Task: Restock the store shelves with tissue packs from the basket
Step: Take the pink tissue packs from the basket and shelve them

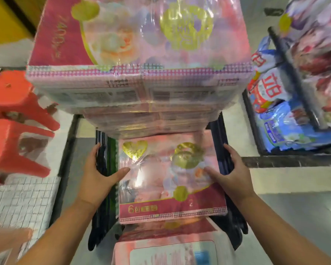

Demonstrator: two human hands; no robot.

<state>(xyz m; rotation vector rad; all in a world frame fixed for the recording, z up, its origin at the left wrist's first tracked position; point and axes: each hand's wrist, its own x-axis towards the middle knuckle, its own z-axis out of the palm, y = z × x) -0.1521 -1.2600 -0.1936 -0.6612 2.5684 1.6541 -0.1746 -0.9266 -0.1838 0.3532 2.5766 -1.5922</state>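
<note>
Looking down, you've got the dark basket (235,226) right below you, with a pink tissue pack (170,178) lying flat on top inside it. Your left hand (97,175) straddles the basket's left wall, fingers down the outside and thumb on the pack's wrapper. Your right hand (231,169) mirrors that on the right wall. So both hands are clamping the basket walls, not lifting the pack. A tall stack of pink packs (138,54) sits just beyond. There are red stools (13,111) on the left and a shelf (294,77) holding blue packs (287,131) on the right.
</note>
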